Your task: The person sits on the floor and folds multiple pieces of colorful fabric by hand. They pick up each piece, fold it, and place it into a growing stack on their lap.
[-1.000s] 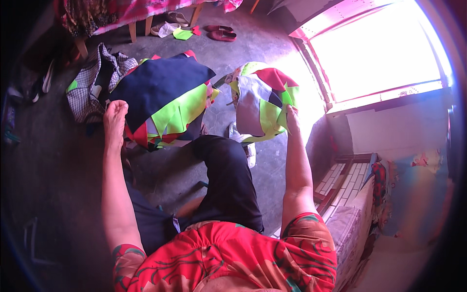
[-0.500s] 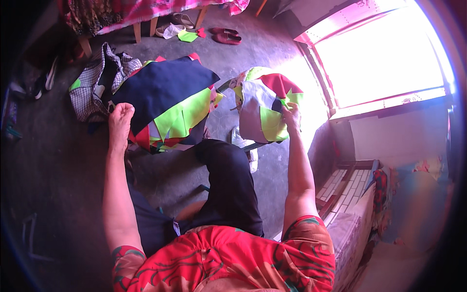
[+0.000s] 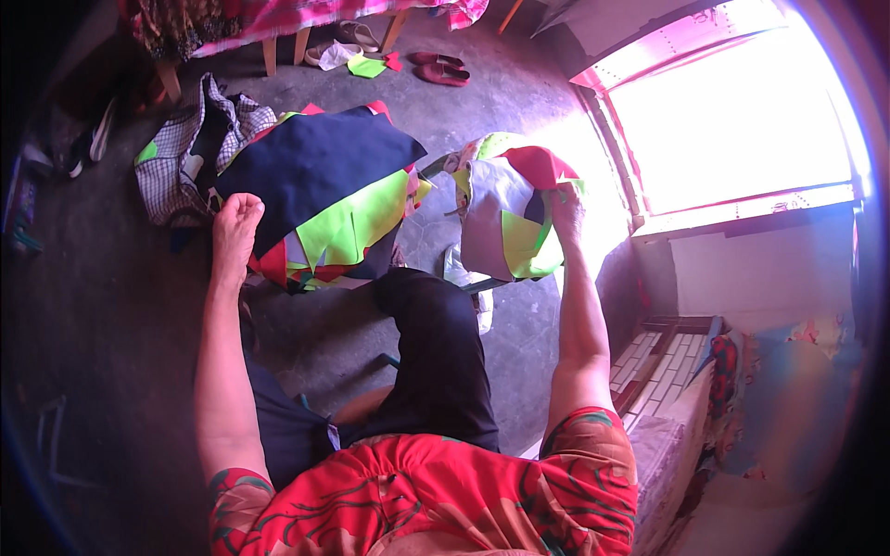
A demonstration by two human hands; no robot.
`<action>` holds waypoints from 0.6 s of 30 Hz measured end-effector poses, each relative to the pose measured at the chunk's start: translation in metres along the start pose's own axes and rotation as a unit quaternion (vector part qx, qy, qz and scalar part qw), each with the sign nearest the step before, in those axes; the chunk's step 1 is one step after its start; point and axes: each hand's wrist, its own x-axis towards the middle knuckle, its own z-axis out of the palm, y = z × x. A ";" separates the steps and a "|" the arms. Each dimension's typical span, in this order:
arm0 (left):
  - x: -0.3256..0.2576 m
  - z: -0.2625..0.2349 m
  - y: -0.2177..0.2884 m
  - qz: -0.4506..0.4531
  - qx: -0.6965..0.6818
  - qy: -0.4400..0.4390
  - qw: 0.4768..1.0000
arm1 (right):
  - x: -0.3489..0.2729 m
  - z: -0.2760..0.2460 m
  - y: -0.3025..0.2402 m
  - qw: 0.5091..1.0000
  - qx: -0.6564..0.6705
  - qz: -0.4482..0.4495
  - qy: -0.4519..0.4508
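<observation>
A stack of cloth pieces [image 3: 324, 199] is seen spread on the dark floor [image 3: 111, 315] ahead of the seated person, left of the black-trousered knee [image 3: 436, 343]. The stack is topped by a large navy piece [image 3: 315, 162], beneath which neon-green [image 3: 357, 227], red and grey pieces show at the near edge. The long axis of the stack runs on a slant, from the near-left corner by the left hand up toward the far right, where the navy piece comes to a point. The left hand [image 3: 234, 227] is laid on the near-left edge of the stack, its fingers curled together over the cloth; whether the edge is actually pinched cannot be told. A second bundle of cloth [image 3: 505, 213], made of grey, neon-green and red pieces, is held up off the floor to the right of the stack and apart from it. It hangs roughly upright, its long axis running from a red piece at the top to a grey and green lower end near the knee. The right hand [image 3: 565, 208] is closed on the bundle's right edge, the fingers pressed together around the fabric. A checked cloth [image 3: 176, 157] lies crumpled on the floor just left of the stack, touching it. Farther off, red sandals [image 3: 443, 69] rest near table legs, and a bright window [image 3: 732, 120] lies to the right.
</observation>
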 end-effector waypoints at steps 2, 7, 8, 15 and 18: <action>-0.001 -0.001 0.001 -0.001 0.000 -0.002 1.000 | -0.002 -0.013 -0.001 0.998 0.060 -0.008 0.024; -0.005 -0.003 0.007 -0.003 0.016 0.002 1.000 | -0.013 -0.054 -0.025 0.935 0.333 0.082 0.085; -0.006 -0.002 0.008 -0.006 0.016 0.002 1.000 | -0.009 -0.062 -0.014 0.915 0.387 0.083 0.075; -0.004 -0.009 0.004 0.002 0.023 0.011 1.000 | -0.002 -0.077 -0.020 0.956 -0.116 -0.196 0.184; -0.006 0.003 0.002 0.003 0.005 -0.005 1.000 | 0.027 -0.070 0.000 0.730 0.670 0.087 0.103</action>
